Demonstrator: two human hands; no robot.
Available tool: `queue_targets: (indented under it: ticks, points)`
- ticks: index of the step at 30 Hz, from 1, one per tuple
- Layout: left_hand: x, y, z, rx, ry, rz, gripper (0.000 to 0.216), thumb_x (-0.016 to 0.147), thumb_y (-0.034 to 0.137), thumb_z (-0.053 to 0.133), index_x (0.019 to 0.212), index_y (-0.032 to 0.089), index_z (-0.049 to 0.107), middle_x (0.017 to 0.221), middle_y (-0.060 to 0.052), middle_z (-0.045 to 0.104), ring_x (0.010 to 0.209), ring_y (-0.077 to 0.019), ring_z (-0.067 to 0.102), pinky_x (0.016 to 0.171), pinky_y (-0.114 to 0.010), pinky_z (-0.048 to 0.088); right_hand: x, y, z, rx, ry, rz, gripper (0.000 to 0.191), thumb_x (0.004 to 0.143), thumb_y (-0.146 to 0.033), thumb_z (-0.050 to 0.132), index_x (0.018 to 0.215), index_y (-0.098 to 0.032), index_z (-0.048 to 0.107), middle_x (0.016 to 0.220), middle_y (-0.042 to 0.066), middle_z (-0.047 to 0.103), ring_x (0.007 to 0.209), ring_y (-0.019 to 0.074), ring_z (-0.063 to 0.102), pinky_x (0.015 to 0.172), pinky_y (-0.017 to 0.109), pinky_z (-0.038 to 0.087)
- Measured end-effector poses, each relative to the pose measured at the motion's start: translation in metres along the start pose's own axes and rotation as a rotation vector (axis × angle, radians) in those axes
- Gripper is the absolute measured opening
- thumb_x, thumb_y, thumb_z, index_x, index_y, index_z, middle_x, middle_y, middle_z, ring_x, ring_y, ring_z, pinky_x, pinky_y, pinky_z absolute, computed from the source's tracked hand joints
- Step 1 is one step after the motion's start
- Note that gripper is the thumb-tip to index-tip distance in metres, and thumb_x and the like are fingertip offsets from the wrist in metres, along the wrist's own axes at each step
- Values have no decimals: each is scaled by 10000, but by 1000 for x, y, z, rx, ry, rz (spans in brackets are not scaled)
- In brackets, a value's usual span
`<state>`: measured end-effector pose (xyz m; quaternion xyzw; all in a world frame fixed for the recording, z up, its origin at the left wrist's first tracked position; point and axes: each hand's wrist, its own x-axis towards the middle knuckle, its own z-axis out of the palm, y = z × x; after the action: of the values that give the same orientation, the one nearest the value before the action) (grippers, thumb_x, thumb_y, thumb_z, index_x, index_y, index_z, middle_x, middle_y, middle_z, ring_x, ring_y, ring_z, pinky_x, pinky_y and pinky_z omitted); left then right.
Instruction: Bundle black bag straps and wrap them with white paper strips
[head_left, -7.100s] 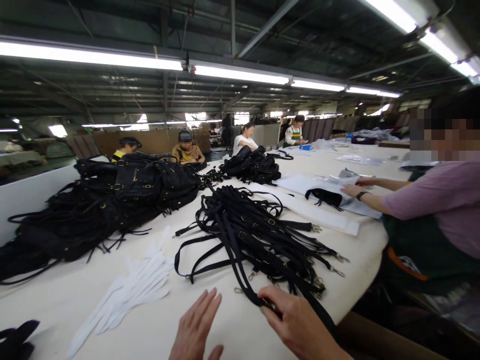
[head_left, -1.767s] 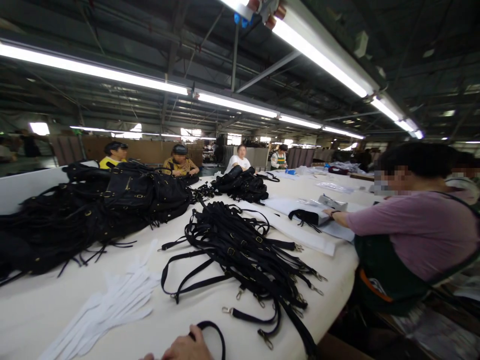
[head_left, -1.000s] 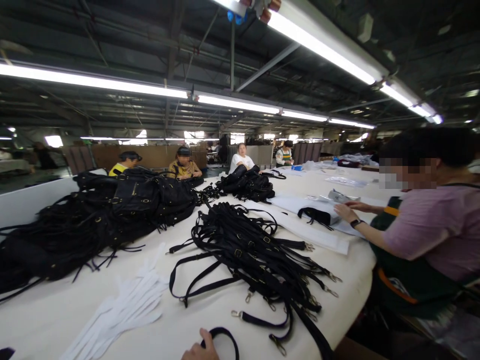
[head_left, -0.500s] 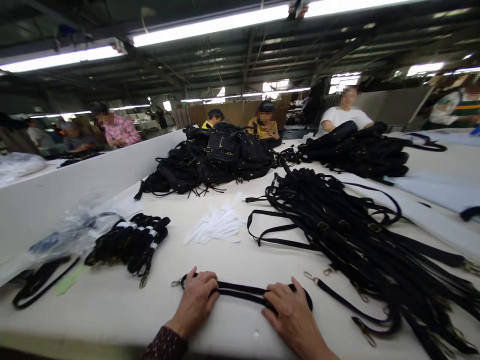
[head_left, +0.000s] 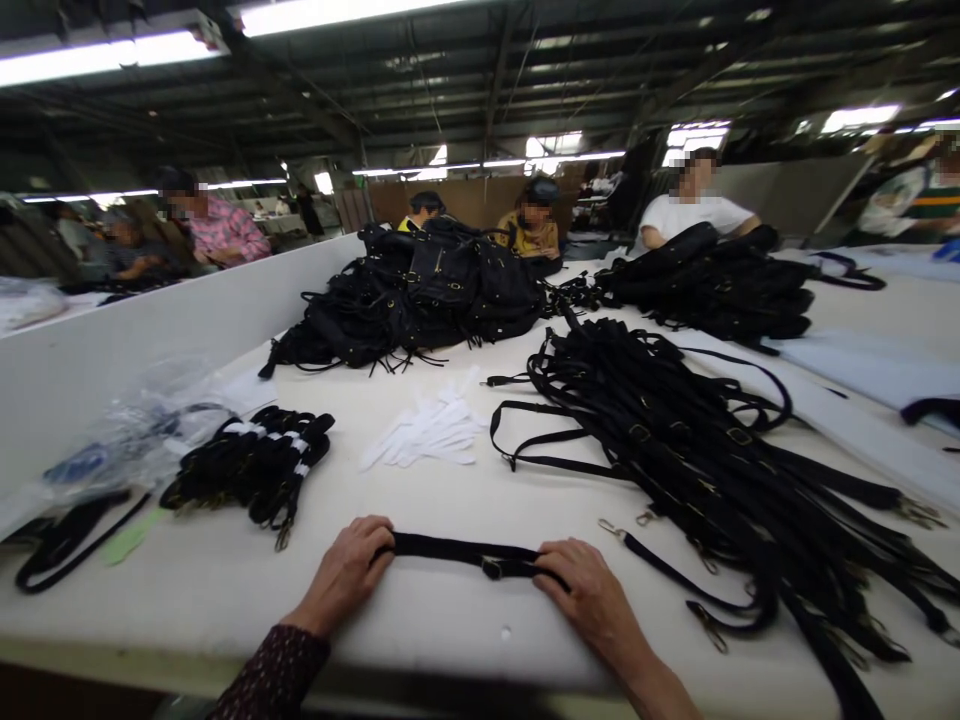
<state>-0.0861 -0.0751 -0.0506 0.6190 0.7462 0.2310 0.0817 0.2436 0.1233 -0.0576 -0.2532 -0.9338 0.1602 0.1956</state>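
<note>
The left hand [head_left: 346, 572] is curled, neither spread nor flat, its fingers bent over the nine o'clock end of a black strap [head_left: 457, 547], with the thumb tucked low on the near side. The right hand [head_left: 589, 592] grips the three o'clock end in a similar curl, knuckles up, fingertips on the strap; how hard either one squeezes I cannot tell. Between them the strap runs nearly straight, low over the white tabletop [head_left: 442, 640], and a metal buckle [head_left: 491, 568] shows nearer the right hand.

Taking the strap as the centre of the dial, a bunch of straps wrapped in white bands [head_left: 259, 432] lies at ten o'clock, with clear plastic [head_left: 142, 420] beyond it and a green slip [head_left: 131, 537] at nine. White strips [head_left: 429, 432] are fanned at eleven, black bags [head_left: 450, 285] heaped at twelve. A big tangle of loose straps [head_left: 675, 440] spreads at two o'clock, one metal clip [head_left: 609, 527] just beside the right hand
</note>
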Motion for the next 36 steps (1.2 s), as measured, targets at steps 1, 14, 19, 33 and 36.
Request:
queue_targets:
  ticks: [1,14,19,33,36]
  points:
    - [-1,0,0,-25,8,-5,135,877,221,506,967,254,600,1151,-65,652,1073,-240,599,964,-450,494,0,3,2,3,26,-14,108,898,-232,578,959,-260,662,1014,28,733,988,221,669,951,464,481]
    - [-8,0,-71,-456,117,-346,482,935,479,424,1372,276,444,1426,-95,557,1346,-256,488,1150,-514,365,-1,15,12,-24,140,-53,183,914,-275,550,1062,-270,657,969,23,744,876,214,689,785,379,557]
    - [-27,18,-38,-64,55,-160,225,833,428,619,992,269,629,1440,-74,544,1395,-304,409,1144,-555,346,-1,15,13,-24,131,-50,191,928,-286,532,1074,-269,654,972,27,743,873,216,687,783,385,553]
    - [-10,2,-28,18,-117,-66,90,747,169,608,802,240,617,1409,-75,555,1310,-302,493,1093,-542,382,-1,19,-2,-6,50,-64,162,915,-289,553,1015,-287,680,959,18,746,893,204,681,808,368,536]
    - [-9,2,-27,-52,-136,-36,52,815,206,564,834,237,601,1161,-68,652,1088,-239,605,986,-438,475,-5,17,-8,-14,39,-9,147,916,-278,561,1003,-275,681,961,13,744,906,199,676,827,362,529]
